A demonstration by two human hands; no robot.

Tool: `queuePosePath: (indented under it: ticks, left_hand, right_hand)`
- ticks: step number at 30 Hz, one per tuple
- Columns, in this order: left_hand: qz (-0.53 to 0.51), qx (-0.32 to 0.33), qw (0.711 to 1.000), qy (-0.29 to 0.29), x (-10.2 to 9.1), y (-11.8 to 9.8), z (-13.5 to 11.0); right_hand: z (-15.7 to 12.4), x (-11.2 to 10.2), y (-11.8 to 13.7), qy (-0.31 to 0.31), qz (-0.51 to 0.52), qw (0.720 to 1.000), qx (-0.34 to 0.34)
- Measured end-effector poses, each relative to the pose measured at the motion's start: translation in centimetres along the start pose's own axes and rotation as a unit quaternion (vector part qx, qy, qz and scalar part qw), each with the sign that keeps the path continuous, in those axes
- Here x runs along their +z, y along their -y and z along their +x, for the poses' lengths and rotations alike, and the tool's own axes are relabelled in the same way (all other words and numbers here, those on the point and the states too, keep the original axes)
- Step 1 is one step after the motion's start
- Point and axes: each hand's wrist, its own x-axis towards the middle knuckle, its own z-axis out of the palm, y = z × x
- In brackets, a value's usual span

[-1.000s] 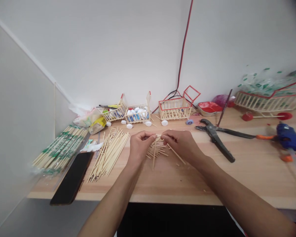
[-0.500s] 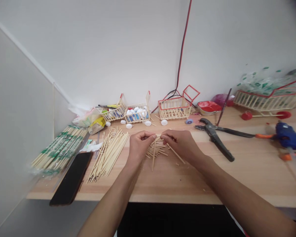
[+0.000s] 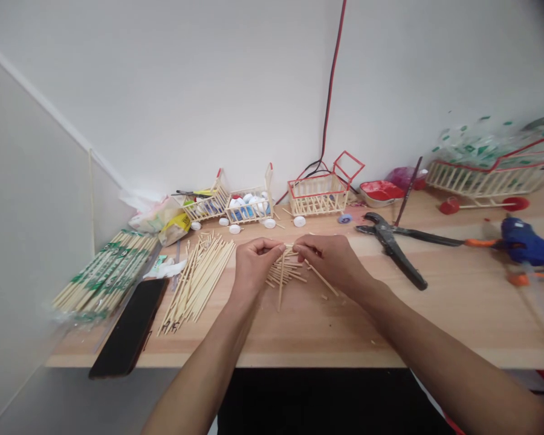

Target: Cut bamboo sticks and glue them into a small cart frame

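My left hand is closed in a pinch on a thin wooden stick, which slants down toward the table's front. Close beside it, my right hand pinches another wooden stick angled down to the right. A short pale piece shows between the fingertips of both hands; whether it joins the two sticks is hidden. Under and behind the fingers lies a pile of short cut sticks. Longer loose sticks are heaped to the left of my left hand.
Small stick-built carts line the wall, some with white wheels. Locking pliers and a blue glue gun lie right, near a red paint dish. A phone overhangs the front edge beside packaged chopsticks.
The view has shifted slightly, so the carts and tools appear a little higher and further left. Both hands keep nearly the same pinch on the sticks.
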Motion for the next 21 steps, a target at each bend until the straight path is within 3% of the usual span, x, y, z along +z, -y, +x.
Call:
queuePosePath:
  ticks: [8,14,21]
  left_hand:
    - [0.014,0.006,1.0,-0.007,-0.3,-0.6,-0.1]
    - [-0.043,0.036,0.997,-0.053,-1.0,-1.0,0.3]
    - [-0.069,-0.067,0.991,0.087,-0.3,-1.1,-0.1]
  right_hand:
    - [0.4,-0.8,-0.6,0.023,0.024,0.999,0.005]
    - [0.6,-1.7,-1.1,0.064,0.104,0.992,0.044]
    - [0.6,-1.5,-1.1,0.021,0.089,0.996,0.022]
